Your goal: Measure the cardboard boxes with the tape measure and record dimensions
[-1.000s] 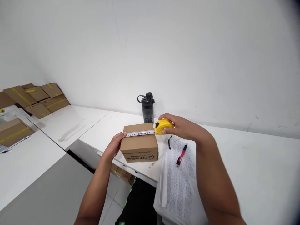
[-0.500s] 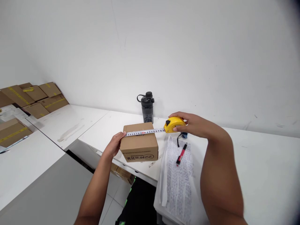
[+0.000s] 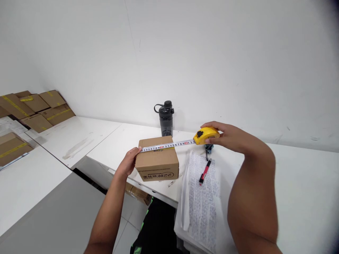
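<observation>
Closed around the yellow tape case [image 3: 206, 135], my right hand [image 3: 230, 137] holds it just above the table [image 3: 296, 183], out past the right edge of the box [image 3: 157, 163]. My left hand [image 3: 129, 161] presses against the box's left side, its thumb pinning the end of the blade [image 3: 169, 145] at the top left edge. The blade runs straight across the box top and on through the air to the case. The box sits near the table's front edge, its printed side facing me. Just right of it lies a stack of printed papers [image 3: 203, 201] with a red pen [image 3: 205, 171] on top. A black bottle [image 3: 166, 119] stands upright behind the box, near the wall. Flat cartons [image 3: 39, 109] lie well apart at far left.
</observation>
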A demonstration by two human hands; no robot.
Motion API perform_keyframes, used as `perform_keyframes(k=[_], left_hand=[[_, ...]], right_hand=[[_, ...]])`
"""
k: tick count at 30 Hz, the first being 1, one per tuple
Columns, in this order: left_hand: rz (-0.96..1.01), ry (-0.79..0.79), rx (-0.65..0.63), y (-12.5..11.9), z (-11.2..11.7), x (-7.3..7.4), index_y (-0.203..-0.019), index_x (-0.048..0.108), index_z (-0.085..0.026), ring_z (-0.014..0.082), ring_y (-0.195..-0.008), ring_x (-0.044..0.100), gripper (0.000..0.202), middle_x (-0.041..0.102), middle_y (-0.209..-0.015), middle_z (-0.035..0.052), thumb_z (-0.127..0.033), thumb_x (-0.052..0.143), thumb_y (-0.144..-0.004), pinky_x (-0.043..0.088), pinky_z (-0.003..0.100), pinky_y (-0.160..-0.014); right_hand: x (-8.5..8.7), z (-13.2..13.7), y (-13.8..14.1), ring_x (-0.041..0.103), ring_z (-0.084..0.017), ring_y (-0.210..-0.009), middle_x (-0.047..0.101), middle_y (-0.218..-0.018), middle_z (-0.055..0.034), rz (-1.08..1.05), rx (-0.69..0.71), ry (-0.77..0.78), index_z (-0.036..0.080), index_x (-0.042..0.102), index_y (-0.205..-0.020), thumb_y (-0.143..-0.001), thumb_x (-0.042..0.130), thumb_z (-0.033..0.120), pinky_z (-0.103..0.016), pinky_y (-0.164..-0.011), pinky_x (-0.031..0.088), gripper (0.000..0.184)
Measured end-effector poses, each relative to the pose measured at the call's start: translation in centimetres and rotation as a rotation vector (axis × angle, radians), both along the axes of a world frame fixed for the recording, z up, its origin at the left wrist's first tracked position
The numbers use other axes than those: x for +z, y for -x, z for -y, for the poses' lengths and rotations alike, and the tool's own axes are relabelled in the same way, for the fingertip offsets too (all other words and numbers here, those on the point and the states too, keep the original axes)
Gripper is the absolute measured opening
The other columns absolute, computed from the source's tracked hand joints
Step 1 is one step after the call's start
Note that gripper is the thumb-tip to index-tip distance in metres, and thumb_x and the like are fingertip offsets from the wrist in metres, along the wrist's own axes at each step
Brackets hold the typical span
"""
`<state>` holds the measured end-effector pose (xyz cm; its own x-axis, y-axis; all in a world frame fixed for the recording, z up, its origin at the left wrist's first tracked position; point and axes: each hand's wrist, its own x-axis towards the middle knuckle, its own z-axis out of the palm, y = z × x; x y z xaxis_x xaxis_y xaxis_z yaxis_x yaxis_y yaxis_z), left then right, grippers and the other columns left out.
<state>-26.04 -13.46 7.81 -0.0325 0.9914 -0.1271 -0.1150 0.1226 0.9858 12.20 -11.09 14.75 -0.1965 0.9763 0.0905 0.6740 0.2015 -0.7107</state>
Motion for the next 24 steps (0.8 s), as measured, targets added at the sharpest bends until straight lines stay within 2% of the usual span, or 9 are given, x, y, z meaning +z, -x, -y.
perform_keyframes(k=[4,16,21,24], left_hand=[[0.024,-0.006,-0.001,-0.1,0.0,0.0,-0.079,0.062,-0.015,0.0131,-0.063,0.055,0.043,0.060,-0.070,-0.0004,-0.052,0.080,-0.067,0.040,0.024,-0.058],[0.019,-0.018,-0.002,0.1,-0.1,-0.3,-0.080,0.062,-0.016,0.0136,-0.063,0.055,0.042,0.061,-0.070,-0.0008,-0.053,0.078,-0.068,0.040,0.024,-0.058],[0.029,-0.015,-0.005,0.2,-0.2,-0.5,-0.080,0.061,-0.016,0.0136,-0.062,0.056,0.042,0.061,-0.069,-0.0009,-0.052,0.078,-0.070,0.040,0.024,-0.058],[0.030,-0.011,-0.015,0.3,-0.3,-0.5,-0.081,0.061,-0.016,0.0133,-0.062,0.056,0.041,0.061,-0.070,-0.0010,-0.052,0.077,-0.071,0.040,0.024,-0.058]], right_hand=[[-0.5,-0.3,-0.6,0.065,-0.027,-0.098,0.067,-0.117,-0.0012,0.022,-0.077,-0.025,0.036,0.059,-0.119,-0.076,0.063,0.043,-0.039,-0.081,0.051,0.044],[-0.5,-0.2,-0.7,0.066,-0.027,-0.095,0.068,-0.116,-0.0017,0.040,-0.077,-0.061,0.035,0.059,-0.120,-0.077,0.062,0.043,-0.038,-0.076,0.052,0.044],[0.0,0.2,-0.3,0.065,-0.027,-0.097,0.067,-0.116,-0.0011,0.035,-0.047,-0.008,0.034,0.061,-0.114,-0.075,0.066,0.043,-0.038,-0.078,0.052,0.041],[0.6,0.6,0.5,0.065,-0.026,-0.097,0.067,-0.117,0.0002,0.019,0.019,0.029,0.035,0.063,-0.114,-0.074,0.068,0.043,-0.038,-0.080,0.052,0.042]])
